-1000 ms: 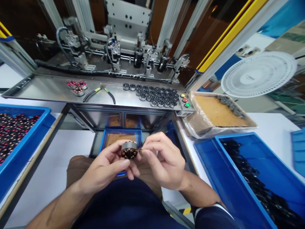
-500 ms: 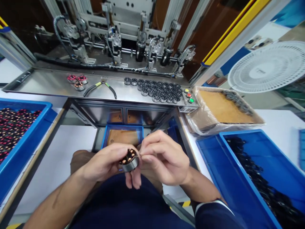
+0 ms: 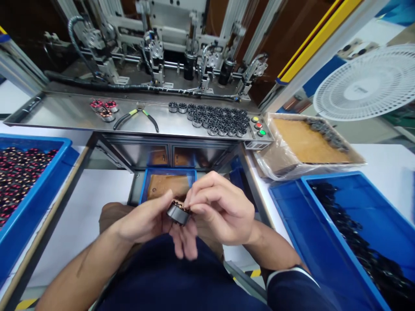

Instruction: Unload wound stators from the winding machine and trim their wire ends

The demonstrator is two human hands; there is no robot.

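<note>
A blue bin point(image 3: 48, 172) of red and copper wound parts sat at the far left. Behind it ran a steel shelf point(image 3: 65, 114) that carried three wound stators point(image 3: 104, 109), green-handled pliers point(image 3: 136, 117) and a cluster of dark ring parts point(image 3: 217, 121). Low in the middle, above the person's lap, the left hand point(image 3: 145, 220) gripped a small round stator point(image 3: 177, 213), thumb on top and fingers curled beneath. The right hand point(image 3: 220, 211) touched the stator's upper edge, its fingertips pinched together there; what they pinched was too small to tell. Just behind the hands lay a small blue tray point(image 3: 168, 173). To the right were a paper-lined box point(image 3: 304, 144), a second blue bin point(image 3: 324, 242) of dark parts and a white fan point(image 3: 366, 84).
</note>
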